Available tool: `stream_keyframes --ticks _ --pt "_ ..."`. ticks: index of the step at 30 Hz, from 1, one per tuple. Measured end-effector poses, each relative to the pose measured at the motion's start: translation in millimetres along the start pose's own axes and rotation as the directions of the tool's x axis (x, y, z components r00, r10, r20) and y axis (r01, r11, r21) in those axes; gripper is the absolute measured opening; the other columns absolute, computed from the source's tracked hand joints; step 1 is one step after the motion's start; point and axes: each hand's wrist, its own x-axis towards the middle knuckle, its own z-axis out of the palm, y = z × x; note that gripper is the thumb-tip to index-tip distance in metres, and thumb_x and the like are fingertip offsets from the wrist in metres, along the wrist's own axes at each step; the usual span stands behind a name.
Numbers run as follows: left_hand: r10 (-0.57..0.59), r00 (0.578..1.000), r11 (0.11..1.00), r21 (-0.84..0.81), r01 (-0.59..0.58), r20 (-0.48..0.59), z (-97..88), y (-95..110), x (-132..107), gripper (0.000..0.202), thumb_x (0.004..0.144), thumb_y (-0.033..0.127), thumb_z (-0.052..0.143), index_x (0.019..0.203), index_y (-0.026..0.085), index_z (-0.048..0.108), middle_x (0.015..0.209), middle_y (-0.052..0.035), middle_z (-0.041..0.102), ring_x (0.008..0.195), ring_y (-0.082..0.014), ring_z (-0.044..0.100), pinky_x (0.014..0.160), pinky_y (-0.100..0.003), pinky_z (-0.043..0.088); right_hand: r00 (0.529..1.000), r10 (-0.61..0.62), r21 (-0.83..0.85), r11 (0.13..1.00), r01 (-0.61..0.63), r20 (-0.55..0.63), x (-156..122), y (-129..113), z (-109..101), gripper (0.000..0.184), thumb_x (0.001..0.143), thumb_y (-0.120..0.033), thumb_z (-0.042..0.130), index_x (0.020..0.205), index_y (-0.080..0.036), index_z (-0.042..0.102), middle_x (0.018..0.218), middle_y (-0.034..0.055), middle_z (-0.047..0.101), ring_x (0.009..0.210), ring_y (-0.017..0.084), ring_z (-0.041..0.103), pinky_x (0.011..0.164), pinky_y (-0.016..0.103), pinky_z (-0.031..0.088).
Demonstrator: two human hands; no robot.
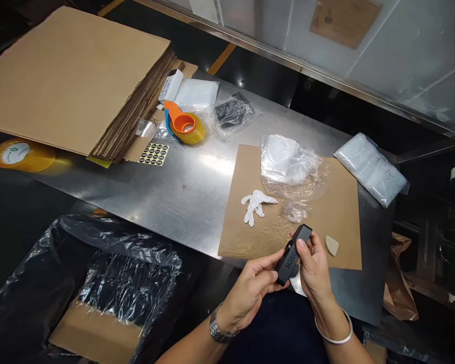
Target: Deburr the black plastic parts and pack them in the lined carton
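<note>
Both of my hands hold a small black rectangular device [294,253] with white lettering, just off the near edge of a brown cardboard sheet [250,222]. My left hand [250,290] grips its lower end, fingers wrapped round it. My right hand [314,265] pinches its upper side with thumb and fingers. A crumpled white glove [256,205] lies on the cardboard beyond the device. A small beige wedge [331,245] rests to the right of my right hand. Clear plastic bags [290,164] lie further back on the cardboard.
On the steel table [182,192] are a stack of flat cardboard [72,76], an orange tape dispenser [184,125], a sheet of black stickers [153,153], a bagged black item [231,112] and a pile of clear bags [371,169]. A box lined with black plastic [98,293] stands at lower left.
</note>
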Motion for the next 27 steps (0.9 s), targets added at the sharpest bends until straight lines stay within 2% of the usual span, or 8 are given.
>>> stream_keyframes --ticks 6,14,21,27 --pt "0.013 1.0 0.998 0.054 -0.013 0.005 4.7 -7 -5 0.039 0.069 0.012 0.061 0.107 0.019 0.064 0.117 -0.0109 0.059 0.101 -0.028 0.056 0.087 -0.045 0.044 1.0 -0.02 0.015 1.0 0.02 -0.006 -8 -1 -4 0.04 0.075 -0.04 0.062 0.107 -0.019 0.049 0.101 0.0078 0.06 0.093 0.02 0.056 0.077 0.033 0.048" --pt "0.022 1.0 0.997 0.075 -0.021 -0.011 7.5 -16 -6 0.036 0.07 0.014 0.061 0.105 0.017 0.065 0.103 -0.0118 0.066 0.094 -0.0254 0.058 0.082 -0.042 0.046 0.997 -0.078 -0.014 0.997 0.078 -0.013 -15 -4 -10 0.044 0.074 -0.038 0.063 0.111 -0.02 0.046 0.099 0.0063 0.059 0.088 0.016 0.056 0.075 0.029 0.047" --pt "0.023 0.999 1.0 0.022 -0.022 -0.041 9.7 -23 -7 0.031 0.069 0.017 0.064 0.1 0.014 0.067 0.094 -0.0123 0.068 0.085 -0.0246 0.062 0.078 -0.042 0.047 0.995 -0.096 -0.032 0.995 0.096 0.0 -20 -4 -13 0.048 0.073 -0.038 0.064 0.113 -0.02 0.044 0.101 0.0076 0.059 0.088 0.018 0.057 0.075 0.031 0.049" --pt "-0.006 0.997 0.999 -0.038 0.003 -0.074 5.5 -31 -6 0.029 0.067 0.019 0.067 0.096 0.014 0.068 0.09 -0.0106 0.069 0.082 -0.024 0.063 0.077 -0.042 0.048 0.994 -0.105 -0.042 0.993 0.106 0.035 -24 -2 -14 0.048 0.074 -0.035 0.064 0.114 -0.021 0.043 0.104 0.007 0.057 0.093 0.017 0.056 0.081 0.031 0.046"
